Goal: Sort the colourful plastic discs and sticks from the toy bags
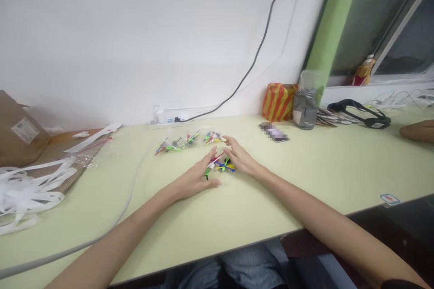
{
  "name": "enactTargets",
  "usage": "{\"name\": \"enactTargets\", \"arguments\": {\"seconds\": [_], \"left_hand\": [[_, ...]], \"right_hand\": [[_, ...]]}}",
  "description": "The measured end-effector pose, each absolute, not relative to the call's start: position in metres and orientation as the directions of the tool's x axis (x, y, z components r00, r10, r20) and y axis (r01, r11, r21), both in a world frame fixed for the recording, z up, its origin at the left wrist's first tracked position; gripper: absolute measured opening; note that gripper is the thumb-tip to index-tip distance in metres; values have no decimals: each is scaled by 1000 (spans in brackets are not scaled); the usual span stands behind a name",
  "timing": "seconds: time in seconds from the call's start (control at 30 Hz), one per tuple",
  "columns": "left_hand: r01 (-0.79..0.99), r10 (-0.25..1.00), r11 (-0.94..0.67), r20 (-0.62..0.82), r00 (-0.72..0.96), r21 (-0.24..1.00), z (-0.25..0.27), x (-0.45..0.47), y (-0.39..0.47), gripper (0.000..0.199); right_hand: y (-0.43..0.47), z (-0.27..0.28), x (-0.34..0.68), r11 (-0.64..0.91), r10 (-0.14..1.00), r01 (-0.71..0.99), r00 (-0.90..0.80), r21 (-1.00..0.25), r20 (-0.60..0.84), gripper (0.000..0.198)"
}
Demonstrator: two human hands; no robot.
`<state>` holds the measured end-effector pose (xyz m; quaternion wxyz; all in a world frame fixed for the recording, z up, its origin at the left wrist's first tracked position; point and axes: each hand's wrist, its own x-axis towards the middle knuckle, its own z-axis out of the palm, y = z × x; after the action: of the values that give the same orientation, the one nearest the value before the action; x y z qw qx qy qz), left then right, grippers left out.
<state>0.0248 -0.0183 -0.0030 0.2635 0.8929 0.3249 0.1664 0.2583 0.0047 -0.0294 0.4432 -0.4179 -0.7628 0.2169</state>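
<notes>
A small heap of colourful plastic pieces (225,166), in green, blue, yellow, red and white, lies on the pale green table between my hands. My left hand (198,176) rests beside its left side, thumb and fingers apart. On the right, my right hand (240,157) curves around the other side with fingers spread, close to or touching the pieces. Both hands seem to cup the heap rather than grip it. Just beyond, similar colourful pieces in clear bags (172,144) lie in a row, with another bag (213,136) near my right fingertips.
White strips (30,189) and a brown paper bag (20,131) lie at the left. A grey cable (127,207) crosses the table. Behind stands a power strip (169,117). To the right are a phone (274,132), a striped bag (278,101), a black headband-like device (362,113) and another person's arm (418,131).
</notes>
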Motion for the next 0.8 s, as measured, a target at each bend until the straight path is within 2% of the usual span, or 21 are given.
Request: {"name": "enactTargets", "arguments": {"seconds": [0.2,0.33,0.57,0.67,0.8], "left_hand": [[434,633,-708,227,740,557,-2,35,-22,105],[459,640,-727,261,722,511,-3,42,-22,108],[519,661,-740,320,679,428,-2,45,-23,87],[553,658,-751,333,675,361,-4,42,-20,68],[582,648,-762,340,682,284,-8,35,-10,37]], "right_hand": [[-3,-30,230,433,897,231,-203,-871,392,58],[-7,-26,218,346,925,85,-200,-934,324,55],[-8,-23,221,301,928,-38,-220,-953,302,47],[-8,-21,225,338,914,-22,-230,-941,333,45],[-7,-16,236,441,889,215,-238,-871,391,35]]}}
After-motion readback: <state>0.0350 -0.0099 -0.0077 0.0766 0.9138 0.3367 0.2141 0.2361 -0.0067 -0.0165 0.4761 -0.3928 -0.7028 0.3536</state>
